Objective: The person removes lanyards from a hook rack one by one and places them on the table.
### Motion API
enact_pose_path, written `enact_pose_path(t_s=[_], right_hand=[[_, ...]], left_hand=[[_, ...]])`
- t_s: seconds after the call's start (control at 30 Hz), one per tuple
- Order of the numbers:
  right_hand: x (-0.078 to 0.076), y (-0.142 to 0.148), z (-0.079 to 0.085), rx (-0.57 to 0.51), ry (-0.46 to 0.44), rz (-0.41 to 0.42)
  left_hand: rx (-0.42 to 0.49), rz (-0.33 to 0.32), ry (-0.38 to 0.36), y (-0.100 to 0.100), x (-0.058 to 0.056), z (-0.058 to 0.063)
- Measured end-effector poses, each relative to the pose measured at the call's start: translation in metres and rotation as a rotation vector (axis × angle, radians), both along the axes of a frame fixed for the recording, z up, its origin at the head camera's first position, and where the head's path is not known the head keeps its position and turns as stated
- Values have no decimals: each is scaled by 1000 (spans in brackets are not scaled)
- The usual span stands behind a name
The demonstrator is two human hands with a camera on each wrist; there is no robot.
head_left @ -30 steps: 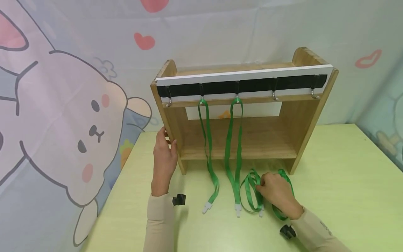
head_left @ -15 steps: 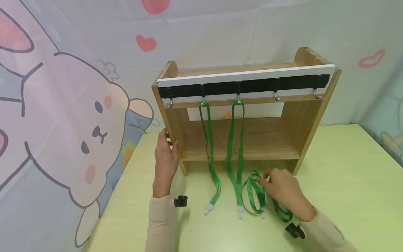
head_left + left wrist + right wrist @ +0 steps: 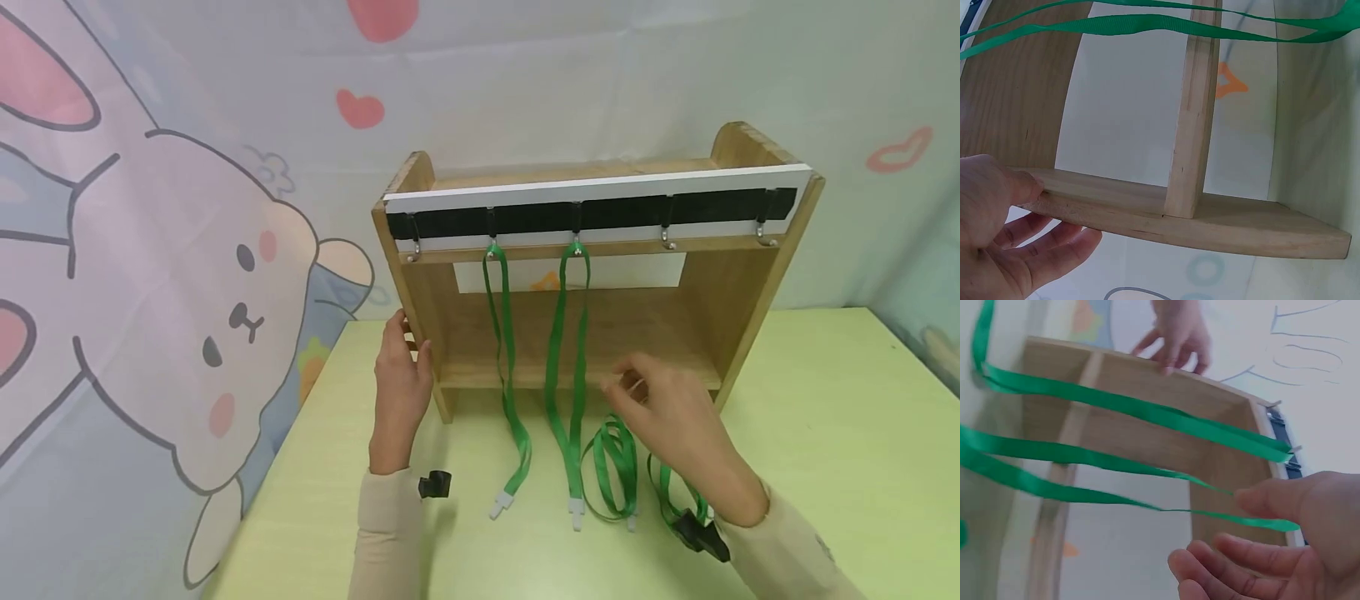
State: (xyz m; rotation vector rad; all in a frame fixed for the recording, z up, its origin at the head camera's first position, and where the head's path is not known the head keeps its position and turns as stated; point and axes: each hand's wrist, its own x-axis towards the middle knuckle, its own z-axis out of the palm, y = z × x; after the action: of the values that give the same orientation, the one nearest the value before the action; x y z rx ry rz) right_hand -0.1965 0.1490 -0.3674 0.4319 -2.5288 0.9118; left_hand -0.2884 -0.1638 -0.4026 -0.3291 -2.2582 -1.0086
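Note:
My left hand holds the left side panel of a small wooden shelf; the left wrist view shows its thumb on the panel's edge and fingers on the other side. Two green lanyards, one on the left and one in the middle, hang from neighbouring hooks, white clips at their lower ends. A coiled green lanyard lies on the table. Above it hovers my right hand, with fingers loosely bent and nothing between them. More green lanyard lies partly hidden under my right wrist.
A white and black rail along the shelf's top front bears several metal hooks; the leftmost hook and the two on the right carry no lanyard. The pale table extends around the shelf, with a printed cloth behind.
My right hand has risen from the coiled lanyards toward the shelf's lower board, leaving them on the table. My left hand keeps its hold on the side panel. The head view has shifted slightly.

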Motion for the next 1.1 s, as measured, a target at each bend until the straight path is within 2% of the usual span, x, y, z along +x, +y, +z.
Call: enact_pose_path(t_s=[0.27, 0.43, 0.6, 0.77, 0.93, 1.1], right_hand=[[-8, -16, 10, -138, 96, -19], [-18, -24, 10, -244, 174, -75], [-29, -34, 8, -355, 256, -80], [-37, -45, 7, -435, 243, -71], [-41, -54, 7, -445, 186, -71], [-44, -58, 9, -435, 170, -47]], left_hand=[[-3, 8, 6, -1, 0, -2], [-9, 5, 8, 0, 0, -2], [-20, 7, 27, 0, -1, -1], [-29, 11, 31, -2, -2, 0], [-34, 16, 28, -2, 0, 1], [-27, 14, 19, 0, 2, 1]])
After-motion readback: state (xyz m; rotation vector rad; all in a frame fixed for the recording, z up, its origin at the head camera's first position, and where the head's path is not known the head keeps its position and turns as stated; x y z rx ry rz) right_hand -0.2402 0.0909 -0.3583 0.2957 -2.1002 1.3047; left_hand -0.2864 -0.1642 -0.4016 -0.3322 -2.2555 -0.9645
